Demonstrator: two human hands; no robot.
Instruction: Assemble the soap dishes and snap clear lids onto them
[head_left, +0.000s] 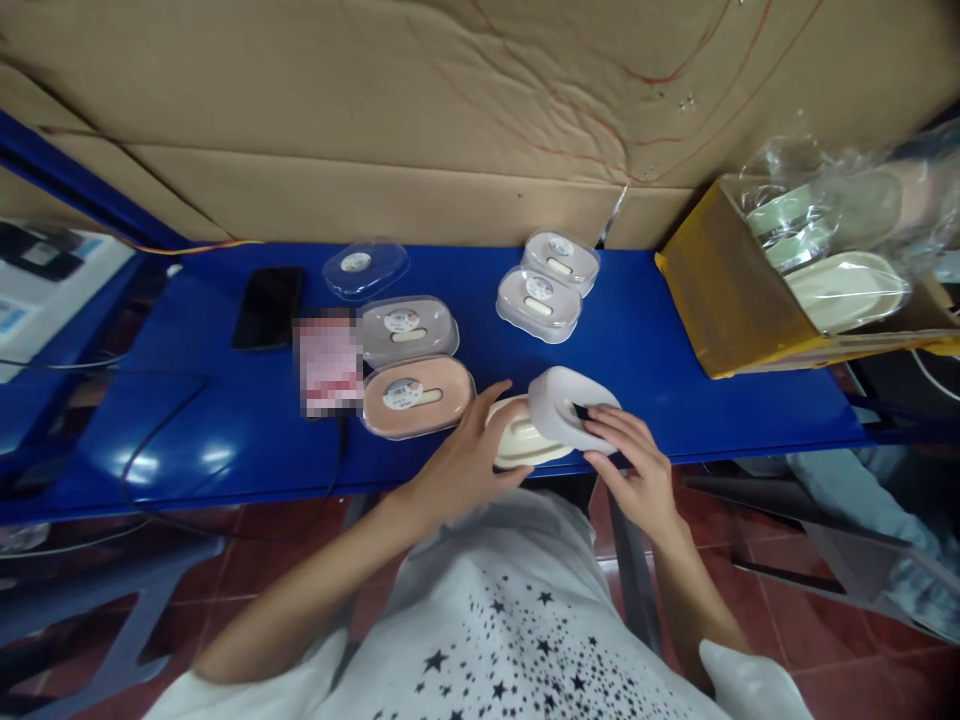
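Note:
At the front edge of the blue table, my left hand (469, 450) curves around a cream oval dish (523, 438), thumb and fingers at its sides. My right hand (637, 470) grips a pale lilac oval piece (553, 395) with a slot in it, tilted over the right part of the dish. A small dark spot shows in the slot; I cannot make out what it is. Left of my hands lie a peach oval box (450, 385) and a grey one (439, 325), each under a clear cover with a round label.
Two more covered oval boxes (559, 322) stand farther back. A loose clear cover (382, 262), a black phone (268, 308) and a blurred pink packet (328, 365) lie leftward. At right, a cardboard box (720, 290) holds plastic-wrapped dishes. Cardboard (360, 190) walls the back.

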